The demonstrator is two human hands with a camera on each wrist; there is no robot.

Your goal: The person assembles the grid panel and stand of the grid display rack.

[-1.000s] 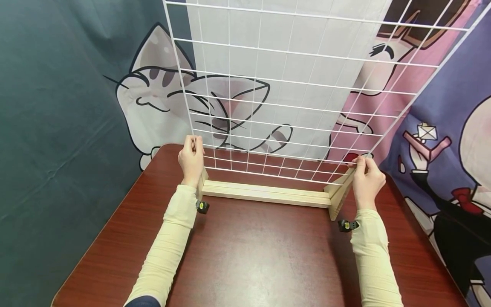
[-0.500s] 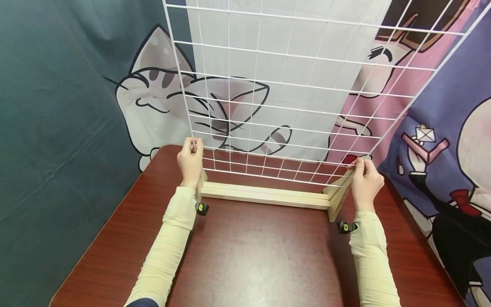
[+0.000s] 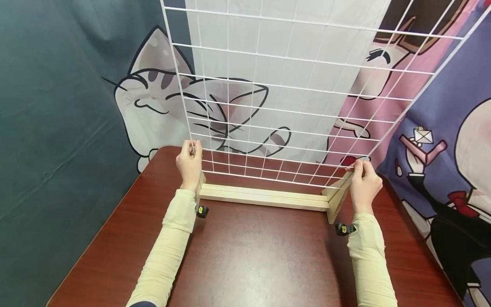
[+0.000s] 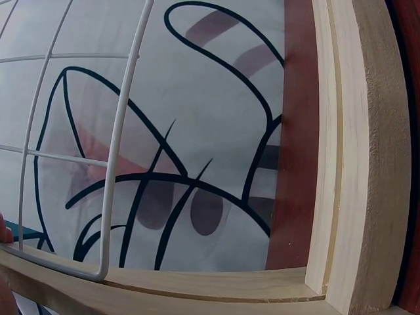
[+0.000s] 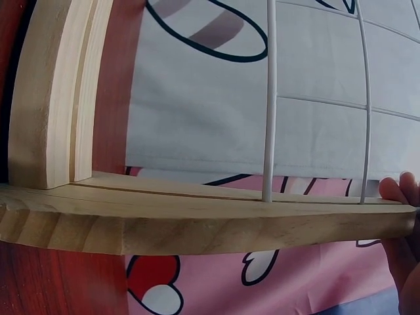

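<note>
A white wire grid panel (image 4: 118,131) stands upright between the two side pieces of a pale wooden frame. My left hand (image 3: 189,165) pinches the panel's left edge, just above the left side piece (image 4: 216,289). At the opposite edge, my right hand (image 3: 365,181) pinches the wire by the upper end of the right side piece (image 5: 197,210); its fingers also touch that wood. Each side piece has a groove, and the panel's lower corners meet the wood there. A gap separates the panel's bottom wire from the grooved wooden crossbar (image 3: 264,197).
The frame stands on a reddish-brown table (image 3: 245,256). Close behind hangs a printed cloth (image 3: 299,64) with cartoon cats and figures. A green curtain (image 3: 50,128) borders the table on the left. Beyond the top of the head view, the panel is cut off.
Both hands keep their pinch on the panel's edges. The head view has shifted slightly, so everything appears a little lower and further left; the panel itself has hardly moved against the frame.
</note>
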